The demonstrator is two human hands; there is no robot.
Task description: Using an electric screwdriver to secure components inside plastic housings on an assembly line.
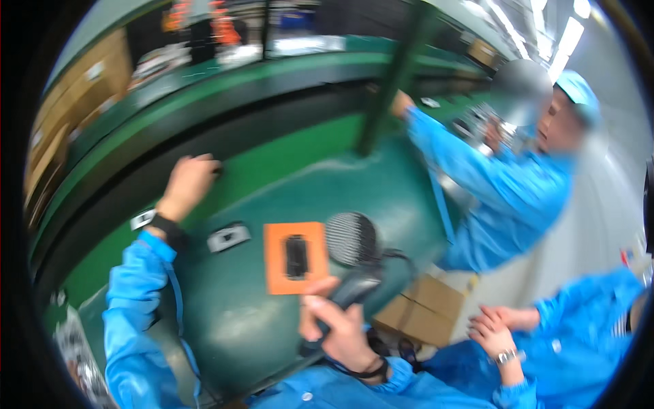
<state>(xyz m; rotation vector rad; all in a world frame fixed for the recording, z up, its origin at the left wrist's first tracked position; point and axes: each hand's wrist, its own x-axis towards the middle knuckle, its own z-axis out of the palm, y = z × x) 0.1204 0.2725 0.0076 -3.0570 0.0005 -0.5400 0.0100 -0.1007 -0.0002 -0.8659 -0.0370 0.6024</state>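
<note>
My right hand (344, 334) is wrapped round the dark grip of a black handheld device (359, 283) with a round, dotted grey head (351, 238). A dark cord curves off beside it. Just left of the head lies an orange square (274, 262) with a black oblong piece (296, 258) in its middle. My left hand (189, 183) reaches over the green belt with curled fingers. Something small and dark shows at its fingertips, too blurred to name. Nearest to that arm are a small white-and-black part (229, 236) on the bench and a similar part (143, 218) beside my wrist.
A green post (395, 82) rises behind the green bench (238, 334). A co-worker in blue (504, 184) stretches an arm to the belt; another person's joined hands (501, 327) are at lower right. Cardboard boxes (422, 310) stand below the bench edge.
</note>
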